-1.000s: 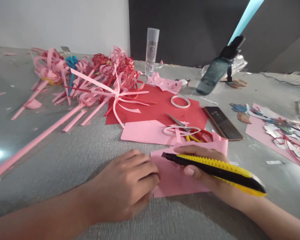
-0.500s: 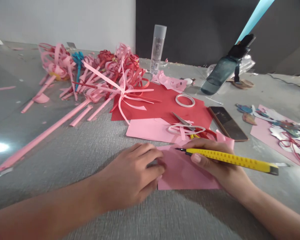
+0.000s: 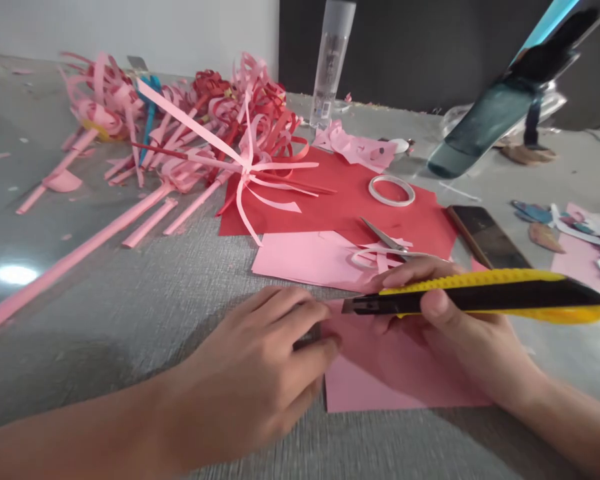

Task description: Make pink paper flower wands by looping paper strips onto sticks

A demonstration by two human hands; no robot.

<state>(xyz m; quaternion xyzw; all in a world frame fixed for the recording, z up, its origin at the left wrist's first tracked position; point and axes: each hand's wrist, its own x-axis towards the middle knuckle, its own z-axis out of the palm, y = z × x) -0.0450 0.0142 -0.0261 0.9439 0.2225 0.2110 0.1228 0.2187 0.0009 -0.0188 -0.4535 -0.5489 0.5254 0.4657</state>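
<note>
A yellow and black box cutter (image 3: 500, 297) lies across my right hand (image 3: 460, 333). That hand is closed round it, thumb on the black side, the tip pointing left. Below it a pink sheet of paper (image 3: 380, 380) lies flat on the table. My left hand (image 3: 275, 360) is at the sheet's left edge, fingers bent and somewhat apart, fingertips over the edge and close to the cutter's tip. Behind my right hand lie scissors (image 3: 383, 233), their handles mostly hidden. More pink paper (image 3: 305, 257) and red paper (image 3: 300, 207) lie just beyond.
Curled paper flowers (image 3: 200, 127) on rolled pink stems are heaped at the back left. A roll of tape (image 3: 391, 191) rests on the red paper. A clear bottle (image 3: 333, 67), a tilted blue-grey bottle (image 3: 490, 123) and a phone (image 3: 487, 237) stand or lie further back and right.
The box cutter has turned in my right hand, so its black side now faces me, and it appears closer. My left hand stays at the sheet's edge. The view has shifted slightly.
</note>
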